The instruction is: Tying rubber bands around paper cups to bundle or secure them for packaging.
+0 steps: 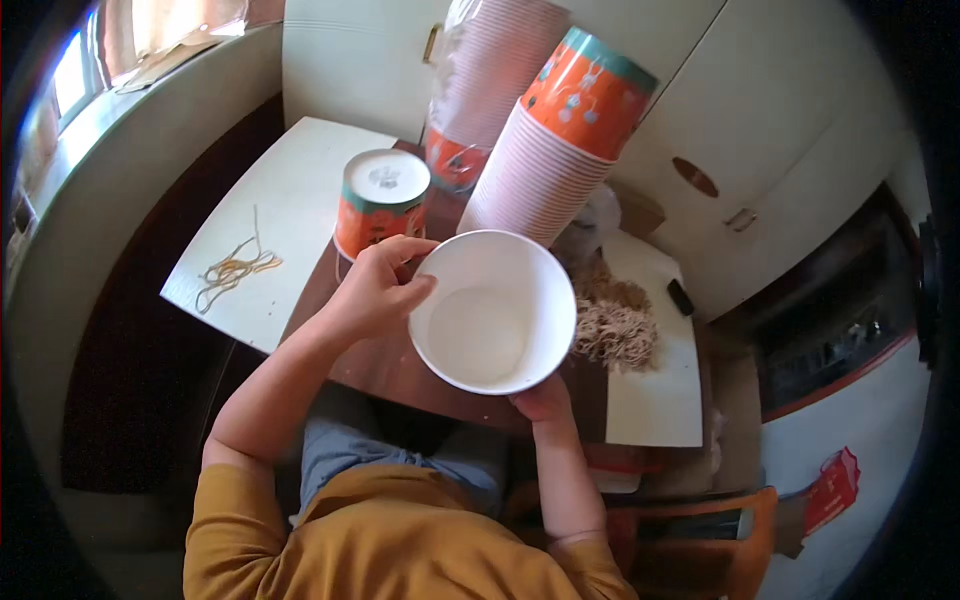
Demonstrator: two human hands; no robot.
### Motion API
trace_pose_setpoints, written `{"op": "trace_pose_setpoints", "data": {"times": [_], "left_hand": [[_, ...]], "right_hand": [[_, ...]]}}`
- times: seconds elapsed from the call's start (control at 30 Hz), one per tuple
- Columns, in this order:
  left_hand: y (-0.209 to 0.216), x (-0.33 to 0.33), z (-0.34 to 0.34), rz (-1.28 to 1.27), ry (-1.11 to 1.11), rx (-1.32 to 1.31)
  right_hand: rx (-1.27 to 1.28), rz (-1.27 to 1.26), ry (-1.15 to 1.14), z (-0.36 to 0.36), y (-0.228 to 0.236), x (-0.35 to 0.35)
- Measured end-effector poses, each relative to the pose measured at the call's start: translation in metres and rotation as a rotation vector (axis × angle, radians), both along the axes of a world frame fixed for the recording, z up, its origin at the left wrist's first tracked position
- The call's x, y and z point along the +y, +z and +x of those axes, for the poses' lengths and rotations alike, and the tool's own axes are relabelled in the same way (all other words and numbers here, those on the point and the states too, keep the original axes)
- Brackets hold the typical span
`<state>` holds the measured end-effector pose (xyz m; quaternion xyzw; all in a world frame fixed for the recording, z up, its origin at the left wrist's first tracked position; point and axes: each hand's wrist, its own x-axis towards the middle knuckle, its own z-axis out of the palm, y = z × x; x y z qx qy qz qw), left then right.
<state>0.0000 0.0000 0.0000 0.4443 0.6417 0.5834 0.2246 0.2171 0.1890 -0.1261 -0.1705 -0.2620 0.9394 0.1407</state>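
Observation:
A round paper tub [490, 315] with a white inside is held in front of me, its open mouth turned up toward me. My left hand [385, 290] grips its left rim, the thumb lying over the edge. From below, my right hand [545, 400] is closed on the lower right side; most of its fingers are hidden behind the tub. Just beyond my left hand, an orange and green paper tub [382, 215] stands upside down on the table. Behind the held tub rises a tall stack of nested tubs [550, 165], also upside down, its top one orange and green.
A second tub stack [495, 85] in clear plastic stands behind. Beige tangled strands [615, 325] lie right of the held tub, near a small black object [680, 297]. Loose yellowish strings [235, 270] lie on the table's white left part [290, 190]. A wooden chair [745, 540] is lower right.

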Motion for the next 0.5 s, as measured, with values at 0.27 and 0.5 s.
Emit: {"op": "trace_pose_setpoints", "data": {"times": [0.27,0.5], "left_hand": [[-0.048,-0.016,-0.008,-0.203,0.252,-0.031],[-0.018,-0.002,-0.015,-0.345,0.323,0.314]], "right_hand": [[-0.662,1.301,0.028,0.014,0.031,0.024],[-0.385,1.389,-0.103,-0.004,0.08,0.03]]}}
